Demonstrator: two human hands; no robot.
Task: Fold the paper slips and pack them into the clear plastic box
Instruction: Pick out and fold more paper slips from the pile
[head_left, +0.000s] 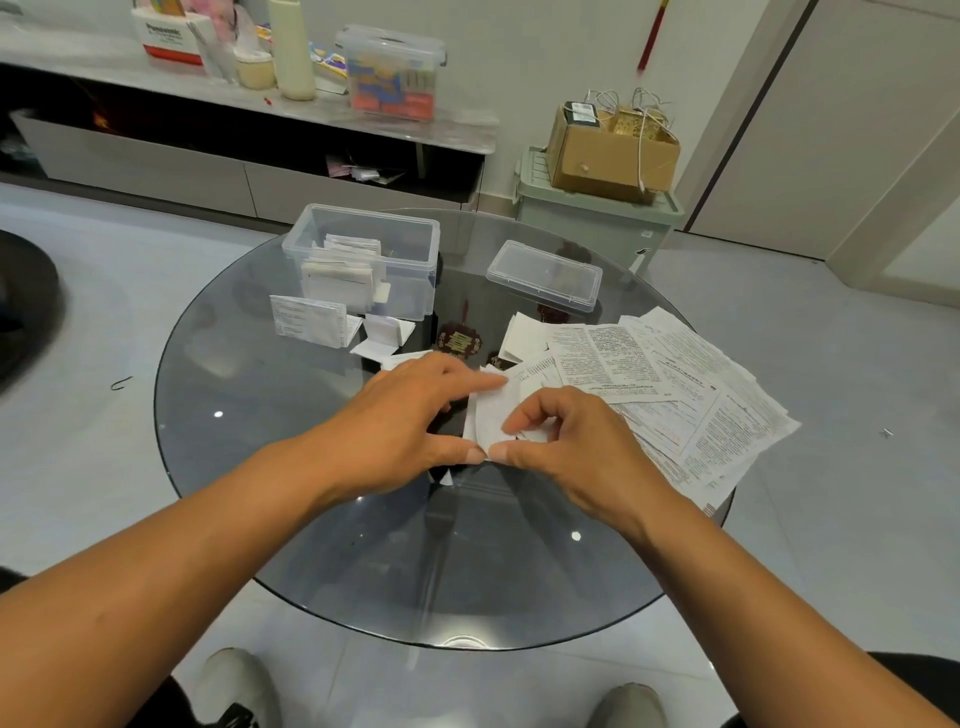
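Observation:
Both hands work one white paper slip (491, 415) above the middle of the round glass table (291, 467). My left hand (410, 415) pinches its left edge between thumb and fingers. My right hand (566, 441) pinches its lower right part, thumb tip nearly meeting the left thumb. The slip is bent, partly folded. The clear plastic box (415, 249) stands open at the table's far side with several folded slips inside. A spread pile of printed slips (675, 395) lies to the right.
The box's clear lid (545, 275) lies right of the box. A few folded slips (311, 319) rest in front of the box. Beyond the table stand a green bin (587, 218) carrying a cardboard box and a low shelf unit (234, 156).

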